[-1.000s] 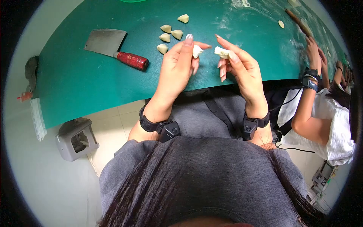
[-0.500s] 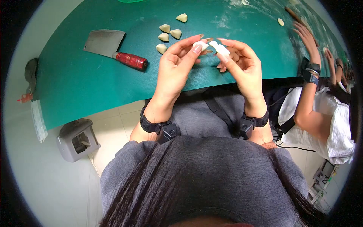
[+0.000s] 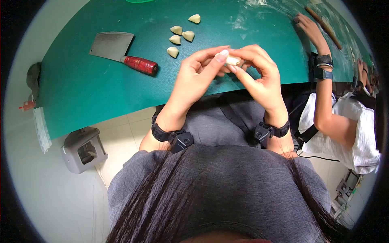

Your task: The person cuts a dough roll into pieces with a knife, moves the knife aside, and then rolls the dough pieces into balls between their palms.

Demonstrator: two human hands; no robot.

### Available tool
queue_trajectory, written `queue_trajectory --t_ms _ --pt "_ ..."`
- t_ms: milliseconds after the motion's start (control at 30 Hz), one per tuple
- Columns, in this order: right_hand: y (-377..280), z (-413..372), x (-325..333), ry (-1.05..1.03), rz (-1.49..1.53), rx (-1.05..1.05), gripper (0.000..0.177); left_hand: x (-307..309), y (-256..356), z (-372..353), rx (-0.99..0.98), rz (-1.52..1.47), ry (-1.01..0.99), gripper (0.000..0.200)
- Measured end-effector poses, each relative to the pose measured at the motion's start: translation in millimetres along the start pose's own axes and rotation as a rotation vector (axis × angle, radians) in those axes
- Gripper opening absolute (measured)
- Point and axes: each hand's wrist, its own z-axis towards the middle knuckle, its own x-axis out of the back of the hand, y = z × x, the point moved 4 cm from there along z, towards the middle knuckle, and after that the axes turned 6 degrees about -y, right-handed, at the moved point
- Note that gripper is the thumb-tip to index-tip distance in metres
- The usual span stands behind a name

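My left hand (image 3: 194,75) and my right hand (image 3: 261,75) meet above the near part of the green table (image 3: 121,97). Between their fingertips is a small lump of soft white dough (image 3: 233,60), partly hidden by the fingers. Both thumbs press against it, so both hands are closed on the same lump. Just beyond my left hand lie several pale, pointed dough pieces, among them a near one (image 3: 173,52) and a far one (image 3: 194,18). Further left rests a cleaver (image 3: 111,45) with its red handle (image 3: 141,65) angled towards me.
At the right, another person's hand (image 3: 310,28) reaches onto the table near a wooden rolling pin (image 3: 324,27). White flour smears (image 3: 259,18) mark the far surface. A green rim (image 3: 139,1) shows at the top edge. A grey plastic stool (image 3: 84,150) stands on the floor at left.
My hands have come together; the separate white bits in each hand now appear as one lump between them. The other person's hand has moved left and farther away, off the rolling pin.
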Motion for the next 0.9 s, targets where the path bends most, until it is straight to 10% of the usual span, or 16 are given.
queue_trajectory --t_ms 367,633,900 --pt "9.4 1.9 -12.3 0.104 0.102 -0.182 0.021 1.7 -10.3 4.7 0.049 -0.138 0.011 0.039" --pt "-6.6 15.5 -9.0 0.101 -0.269 0.145 0.020 7.7 -7.1 6.4 0.018 -0.149 0.050 0.037" --pt "-4.3 28.9 -6.9 0.039 -0.168 0.004 0.015 8.6 3.2 18.5 -0.284 -0.003 0.180 0.026"
